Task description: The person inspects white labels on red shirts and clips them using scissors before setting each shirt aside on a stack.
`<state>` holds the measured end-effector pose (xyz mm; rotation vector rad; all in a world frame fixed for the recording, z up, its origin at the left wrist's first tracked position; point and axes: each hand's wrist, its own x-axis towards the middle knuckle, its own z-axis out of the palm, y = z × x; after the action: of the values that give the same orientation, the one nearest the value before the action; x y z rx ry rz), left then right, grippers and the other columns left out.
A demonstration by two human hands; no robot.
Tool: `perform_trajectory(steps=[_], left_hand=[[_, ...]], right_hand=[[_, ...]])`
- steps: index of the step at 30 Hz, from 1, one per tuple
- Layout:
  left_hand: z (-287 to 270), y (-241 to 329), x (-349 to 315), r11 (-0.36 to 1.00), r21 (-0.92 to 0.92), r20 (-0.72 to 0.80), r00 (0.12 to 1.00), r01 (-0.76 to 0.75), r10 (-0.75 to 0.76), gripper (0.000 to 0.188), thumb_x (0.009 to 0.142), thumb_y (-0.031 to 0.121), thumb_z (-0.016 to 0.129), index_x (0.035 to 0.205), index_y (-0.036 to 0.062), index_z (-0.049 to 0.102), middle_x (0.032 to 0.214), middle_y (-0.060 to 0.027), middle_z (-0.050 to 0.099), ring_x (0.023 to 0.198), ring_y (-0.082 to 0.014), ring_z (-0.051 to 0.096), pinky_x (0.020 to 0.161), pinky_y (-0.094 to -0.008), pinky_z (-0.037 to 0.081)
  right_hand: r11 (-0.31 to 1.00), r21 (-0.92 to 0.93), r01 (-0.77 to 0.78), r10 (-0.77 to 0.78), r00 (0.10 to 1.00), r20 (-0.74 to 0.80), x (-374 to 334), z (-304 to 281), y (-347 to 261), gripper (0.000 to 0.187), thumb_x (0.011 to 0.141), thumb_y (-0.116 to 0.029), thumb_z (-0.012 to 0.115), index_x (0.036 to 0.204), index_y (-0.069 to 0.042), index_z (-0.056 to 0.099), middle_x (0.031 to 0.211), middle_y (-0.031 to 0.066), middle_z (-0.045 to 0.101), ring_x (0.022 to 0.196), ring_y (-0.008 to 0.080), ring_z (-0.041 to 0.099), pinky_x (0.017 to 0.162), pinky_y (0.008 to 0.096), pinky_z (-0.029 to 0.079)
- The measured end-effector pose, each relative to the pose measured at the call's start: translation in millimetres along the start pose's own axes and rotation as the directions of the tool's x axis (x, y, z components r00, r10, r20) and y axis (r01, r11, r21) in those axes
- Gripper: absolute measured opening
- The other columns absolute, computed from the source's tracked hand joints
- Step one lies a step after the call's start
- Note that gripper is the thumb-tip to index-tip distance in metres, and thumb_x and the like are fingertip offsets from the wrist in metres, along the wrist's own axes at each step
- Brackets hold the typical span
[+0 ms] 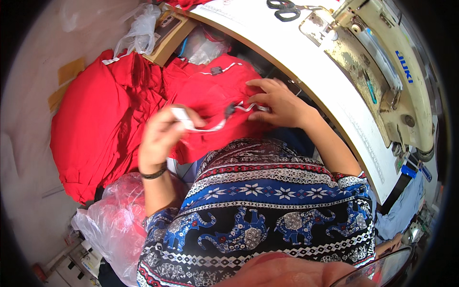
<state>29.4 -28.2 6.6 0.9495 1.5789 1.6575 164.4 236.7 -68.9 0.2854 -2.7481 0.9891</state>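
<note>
Red fabric [205,91] lies across my lap in front of me. My left hand [162,136], a little blurred, is closed on the end of a narrow white strip [217,127] raised off the cloth. A small dark grey patch [230,110] sits along the strip, blurred too. My right hand [282,103] rests on the fabric at its right side, fingers spread, by the wavy far end of the strip. A second dark patch [216,70] with a white strip lies farther up the cloth.
A sewing machine [411,95] stands on the white table [267,40] to the right, with black-handled scissors [284,10] at the far edge. A big red fabric pile [95,129] lies left. Clear plastic bags [119,210] sit near left; an open drawer [174,36] is beyond.
</note>
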Motion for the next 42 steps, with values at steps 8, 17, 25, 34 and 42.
perform_trajectory(steps=[8, 17, 25, 34, 42], left_hand=[[40, -29, 2, 0.944, 0.326, 0.414, 0.890, 0.049, -0.190, 0.009, 0.084, 0.003, 0.061, 0.079, 0.0012, 0.054, 0.067, -0.0058, 0.055, 0.060, -0.0156, 0.051, 0.055, -0.0300, 0.040], [46, -32, 2, 0.973, 0.215, 0.373, 0.915, 0.079, -0.156, 0.002, 0.085, 0.002, 0.059, 0.086, 0.0002, 0.059, 0.081, -0.0089, 0.064, 0.071, -0.0178, 0.062, 0.063, -0.0292, 0.046], [50, -54, 24, 0.999, 0.038, -0.160, 0.986, -0.032, 0.037, 0.006, 0.085, -0.004, 0.061, 0.089, -0.0009, 0.063, 0.116, -0.0105, 0.059, 0.097, -0.0123, 0.057, 0.082, -0.0238, 0.046], [63, -91, 15, 0.996, -0.041, -0.214, 0.974, -0.083, 0.072, 0.009, 0.083, -0.006, 0.064, 0.091, -0.0019, 0.065, 0.122, -0.0108, 0.055, 0.101, -0.0124, 0.055, 0.084, -0.0234, 0.045], [62, -96, 17, 0.992, -0.086, -0.179, 0.981, -0.096, 0.080, 0.013, 0.084, -0.008, 0.061, 0.095, -0.0012, 0.065, 0.114, -0.0100, 0.056, 0.101, -0.0147, 0.057, 0.088, -0.0262, 0.047]], right_hand=[[0.542, 0.575, -0.613, 0.644, 0.742, 0.185, -28, 47, 37, 0.045, 0.096, -0.041, 0.051, 0.077, -0.002, 0.061, 0.066, 0.0019, 0.060, 0.061, 0.0088, 0.057, 0.056, 0.0234, 0.045], [0.332, 0.826, -0.455, 0.595, 0.781, 0.191, -20, 67, 0, 0.029, 0.088, -0.027, 0.065, 0.086, 0.002, 0.065, 0.073, 0.0018, 0.063, 0.068, 0.0059, 0.057, 0.058, 0.0223, 0.045], [0.402, 0.916, -0.022, 0.426, 0.890, -0.166, 18, 44, -35, 0.030, 0.087, -0.005, 0.065, 0.113, 0.003, 0.054, 0.095, 0.0078, 0.066, 0.088, 0.0106, 0.063, 0.079, 0.0253, 0.051], [0.758, 0.645, -0.097, 0.348, 0.897, -0.274, 4, 53, -26, 0.013, 0.080, -0.005, 0.067, 0.091, -0.001, 0.060, 0.085, 0.0083, 0.063, 0.085, 0.0168, 0.064, 0.075, 0.0287, 0.050], [0.896, 0.435, -0.088, 0.249, 0.911, -0.329, -1, 48, -26, 0.011, 0.077, -0.006, 0.067, 0.087, -0.003, 0.064, 0.085, 0.0089, 0.060, 0.080, 0.0244, 0.059, 0.073, 0.0338, 0.046]])
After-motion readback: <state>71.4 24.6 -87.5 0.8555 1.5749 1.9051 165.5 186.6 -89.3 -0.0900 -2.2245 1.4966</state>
